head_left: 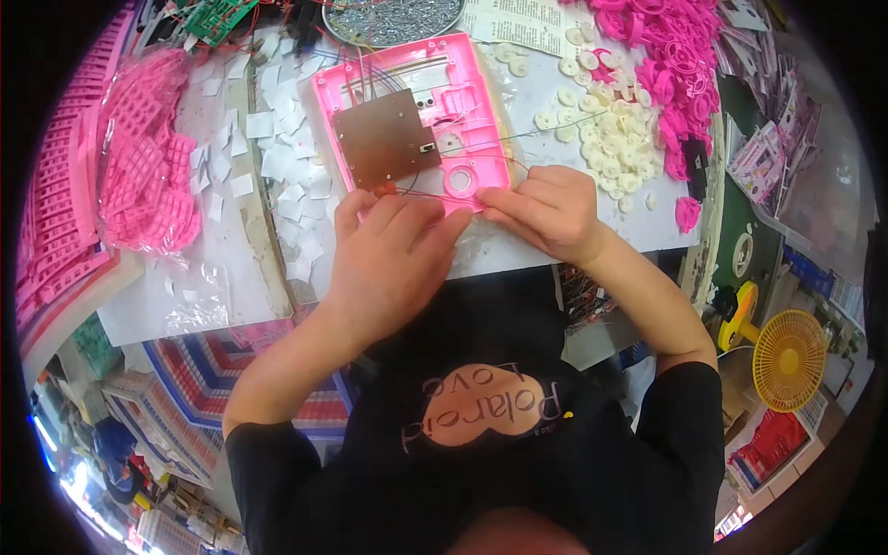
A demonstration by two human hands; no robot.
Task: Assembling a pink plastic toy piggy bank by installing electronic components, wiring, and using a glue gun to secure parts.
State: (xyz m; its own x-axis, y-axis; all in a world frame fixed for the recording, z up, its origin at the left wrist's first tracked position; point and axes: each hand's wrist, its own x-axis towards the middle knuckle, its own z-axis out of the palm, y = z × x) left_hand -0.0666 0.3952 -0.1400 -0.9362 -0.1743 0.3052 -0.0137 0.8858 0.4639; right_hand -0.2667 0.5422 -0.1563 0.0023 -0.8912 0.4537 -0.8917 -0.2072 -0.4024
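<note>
In front of me lies a pink plastic casing (pixel 495 139), its open inside facing up. A brown square circuit board (pixel 384 139) covers much of its left side, with wires running off its far edge. My left hand (pixel 393 250) is closed at the casing's near edge, fingers curled against the board's near edge beside a small orange-red part (pixel 386 188). What those fingers grip is hidden. My right hand (pixel 553 213) pinches a thin wire (pixel 430 194) at the casing's near right corner, next to a round white-centred ring (pixel 459 182). The wire stretches between both hands.
White round plastic pieces (pixel 610 148) and pink plastic parts (pixel 661 55) are heaped to the right. White paper squares (pixel 287 157) and bagged pink keypads (pixel 148 139) lie left. A dish of screws (pixel 393 20) stands behind the casing. A yellow fan (pixel 788 361) is at lower right.
</note>
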